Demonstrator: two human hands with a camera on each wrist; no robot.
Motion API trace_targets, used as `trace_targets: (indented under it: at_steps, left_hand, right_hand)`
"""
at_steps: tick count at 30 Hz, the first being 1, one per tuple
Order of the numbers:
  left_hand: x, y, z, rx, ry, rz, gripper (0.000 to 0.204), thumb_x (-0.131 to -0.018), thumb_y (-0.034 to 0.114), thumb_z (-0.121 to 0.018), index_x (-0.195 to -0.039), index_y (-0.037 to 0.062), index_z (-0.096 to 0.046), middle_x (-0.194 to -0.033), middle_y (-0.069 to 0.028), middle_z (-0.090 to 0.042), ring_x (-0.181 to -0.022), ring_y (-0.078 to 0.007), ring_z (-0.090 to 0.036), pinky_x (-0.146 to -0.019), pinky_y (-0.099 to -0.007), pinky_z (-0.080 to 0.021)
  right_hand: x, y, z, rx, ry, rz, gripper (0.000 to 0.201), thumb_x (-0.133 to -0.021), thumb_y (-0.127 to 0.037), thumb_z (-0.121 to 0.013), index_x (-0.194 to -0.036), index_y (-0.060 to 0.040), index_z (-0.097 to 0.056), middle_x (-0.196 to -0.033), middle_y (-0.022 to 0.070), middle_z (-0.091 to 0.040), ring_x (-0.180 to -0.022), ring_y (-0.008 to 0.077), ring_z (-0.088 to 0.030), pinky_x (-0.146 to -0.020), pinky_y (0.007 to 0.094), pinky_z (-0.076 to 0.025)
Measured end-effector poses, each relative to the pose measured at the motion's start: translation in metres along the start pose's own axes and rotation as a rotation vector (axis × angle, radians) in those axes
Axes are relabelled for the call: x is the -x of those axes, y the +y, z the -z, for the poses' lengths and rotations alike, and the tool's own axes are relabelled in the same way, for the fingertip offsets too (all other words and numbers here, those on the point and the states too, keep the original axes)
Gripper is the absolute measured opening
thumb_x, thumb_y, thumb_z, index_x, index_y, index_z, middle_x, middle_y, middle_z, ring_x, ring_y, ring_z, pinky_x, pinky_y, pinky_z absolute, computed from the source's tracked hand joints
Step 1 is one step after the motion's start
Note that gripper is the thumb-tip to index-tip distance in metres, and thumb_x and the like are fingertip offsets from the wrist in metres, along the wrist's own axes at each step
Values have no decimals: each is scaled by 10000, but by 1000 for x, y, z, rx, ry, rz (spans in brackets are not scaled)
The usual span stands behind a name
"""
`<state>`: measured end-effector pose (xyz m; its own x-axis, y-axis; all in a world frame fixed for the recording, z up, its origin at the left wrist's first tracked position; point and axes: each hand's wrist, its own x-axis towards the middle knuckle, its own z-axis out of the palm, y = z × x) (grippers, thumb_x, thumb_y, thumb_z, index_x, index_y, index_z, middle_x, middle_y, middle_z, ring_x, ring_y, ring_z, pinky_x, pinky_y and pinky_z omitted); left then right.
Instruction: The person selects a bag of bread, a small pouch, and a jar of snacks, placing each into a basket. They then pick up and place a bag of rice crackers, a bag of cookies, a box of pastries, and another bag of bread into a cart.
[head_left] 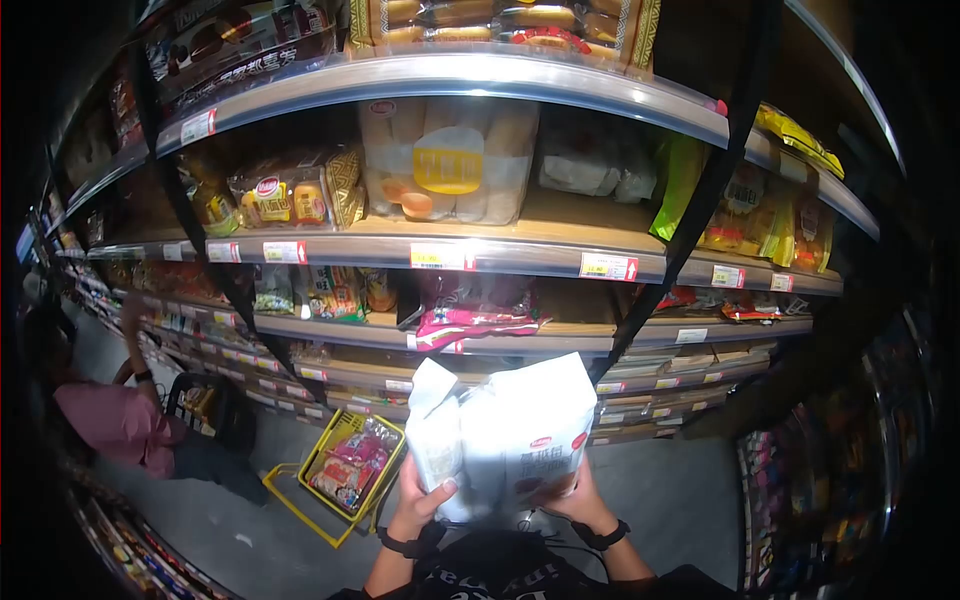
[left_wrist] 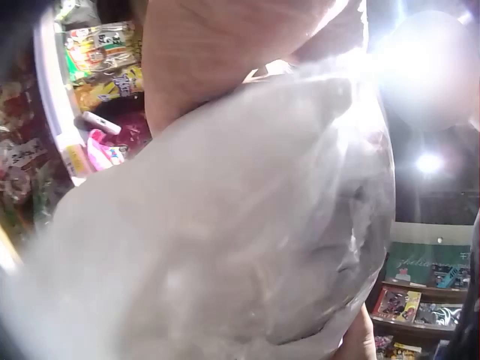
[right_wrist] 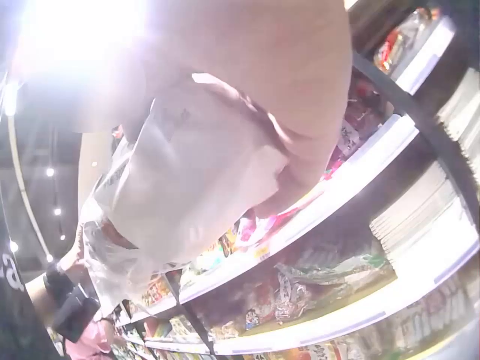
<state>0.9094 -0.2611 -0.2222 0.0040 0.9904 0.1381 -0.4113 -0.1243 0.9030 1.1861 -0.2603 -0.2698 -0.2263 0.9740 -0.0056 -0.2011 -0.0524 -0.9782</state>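
Note:
A large white plastic food package [head_left: 545, 420] with small red logos and dark print is held upright in front of the body in the head view. My left hand [head_left: 418, 500] grips its lower left side, thumb on the near face. Opposite it, my right hand [head_left: 587, 503] holds the lower right side, its fingertips partly hidden behind the package. In the left wrist view the crinkled, translucent side of the package [left_wrist: 225, 217] fills the middle. The right wrist view shows my right hand [right_wrist: 300, 97] around the package's pale wrapping [right_wrist: 195, 172].
Store shelves [head_left: 340, 245] stacked with packaged bread and snacks stand ahead. A yellow shopping basket [head_left: 312, 470] holding several packs sits on the floor at lower left. Farther left is a person in a pink shirt [head_left: 115, 425] beside a dark basket [head_left: 235, 415]. More shelving stands at right.

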Motion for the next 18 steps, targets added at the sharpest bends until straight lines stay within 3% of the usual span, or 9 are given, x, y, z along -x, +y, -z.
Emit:
trace_targets:
  at_steps: [3,5,8,10,13,18]
  left_hand:
    - [-39,15,-9,43,-94,64,875,-732,214,-815,-1442,-29,-364,-1342,-120,-524,-1216,-209,-524,-1033,-359,-412]
    - [-70,15,1,-219,-323,-75,987,-730,228,-839,-1499,-34,-278,-1417,-150,-467,-1299,-239,-460,-1079,-365,-378]
    - [-84,31,3,-139,-409,0,1132,-712,295,-869,-1545,-15,-169,-1505,-158,-376,-1377,-260,-384,-1119,-367,-314]
    - [-97,32,8,-169,-497,-87,1181,-707,287,-879,-1560,-9,-119,-1536,-172,-333,-1415,-271,-342,-1142,-366,-282]
    - [-108,53,10,-189,-534,10,1197,-699,300,-897,-1559,-10,-125,-1568,-187,-279,-1454,-272,-288,-1173,-377,-232]
    - [-124,56,11,-320,-530,-103,1205,-696,296,-912,-1557,-11,-128,-1571,-197,-278,-1457,-272,-287,-1179,-400,-243]
  right_hand:
    - [-15,-12,-4,8,111,96,840,-712,-80,-852,-1377,-14,-343,-1297,108,-524,-1145,195,-551,-994,352,-466]
    - [-24,-26,-14,-57,213,145,834,-725,-87,-829,-1394,-7,-336,-1301,103,-525,-1161,193,-540,-1016,348,-446]
    - [-38,-35,-30,-208,373,228,851,-729,-135,-814,-1418,-2,-332,-1292,95,-532,-1185,198,-525,-1049,342,-409]
    - [-46,-43,-36,-234,459,305,863,-726,-176,-811,-1427,-3,-338,-1296,95,-535,-1203,204,-516,-1069,339,-385]
    - [-52,-57,-41,-200,487,342,882,-706,-200,-825,-1422,-2,-350,-1311,101,-533,-1203,215,-519,-1075,343,-376]
    - [-66,-72,-34,-162,506,384,916,-710,-223,-822,-1444,-6,-318,-1359,118,-495,-1240,235,-491,-1093,361,-354]
